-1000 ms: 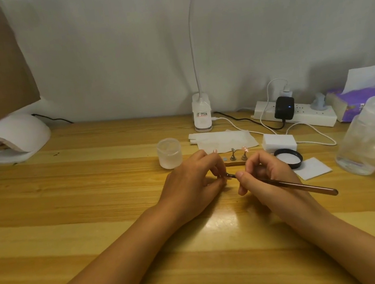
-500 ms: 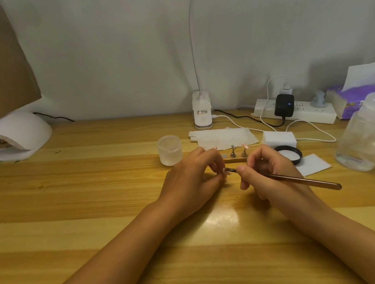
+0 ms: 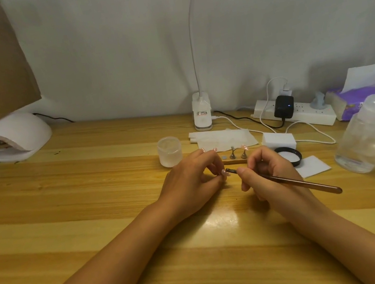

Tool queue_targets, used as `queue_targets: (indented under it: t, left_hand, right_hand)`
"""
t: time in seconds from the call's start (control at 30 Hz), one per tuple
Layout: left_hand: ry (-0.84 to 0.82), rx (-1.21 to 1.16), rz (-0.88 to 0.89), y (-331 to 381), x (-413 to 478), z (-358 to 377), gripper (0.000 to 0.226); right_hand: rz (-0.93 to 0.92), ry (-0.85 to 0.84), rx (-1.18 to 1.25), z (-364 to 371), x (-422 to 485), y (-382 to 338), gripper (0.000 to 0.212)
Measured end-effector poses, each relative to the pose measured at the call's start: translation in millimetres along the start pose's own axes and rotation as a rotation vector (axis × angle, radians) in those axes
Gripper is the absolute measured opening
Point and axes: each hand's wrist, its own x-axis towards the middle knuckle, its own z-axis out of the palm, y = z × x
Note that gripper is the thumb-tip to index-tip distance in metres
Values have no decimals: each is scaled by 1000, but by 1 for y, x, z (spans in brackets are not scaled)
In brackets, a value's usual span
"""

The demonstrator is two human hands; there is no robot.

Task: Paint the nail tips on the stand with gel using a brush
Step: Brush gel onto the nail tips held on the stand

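Observation:
My left hand [image 3: 191,181] rests on the wooden table, its fingertips pinched on a small pink nail tip [image 3: 224,172]. My right hand [image 3: 271,173] grips a brown brush [image 3: 306,183] like a pen, and the brush's dark head touches that nail tip. Just behind my fingers stands the wooden nail stand [image 3: 234,161] with two metal holders; the right holder carries a pink nail tip [image 3: 243,147], the left holder looks bare. An open black gel pot [image 3: 289,155] sits just right of my right hand.
A frosted jar [image 3: 170,151] stands left of the stand. White wipes [image 3: 224,139], a white block [image 3: 278,141] and a white pad [image 3: 313,165] lie around. A clear bottle [image 3: 369,134] is at right. A lamp base [image 3: 202,116], power strip [image 3: 297,113], tissue pack [image 3: 362,97] and nail dryer [image 3: 12,138] line the back.
Both hands stay together at the same spot on the table. The brush head has shifted slightly along the nail tip held by my left fingers.

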Motion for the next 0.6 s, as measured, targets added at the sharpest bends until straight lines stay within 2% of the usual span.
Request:
queue_targets:
  t: [0.17,0.4,0.6]
  left_hand:
    - [-6,6,-1,0,1,0,19]
    - [11,-36,2,0,1,0,14]
    - [11,-47,-5,-1,1,1,16]
  right_hand:
    - [7,-38,-69,1,1,1,11]
    - [5,14,-146,1,0,2,12]
    - [-3,20,-25,1,0,-1,12]
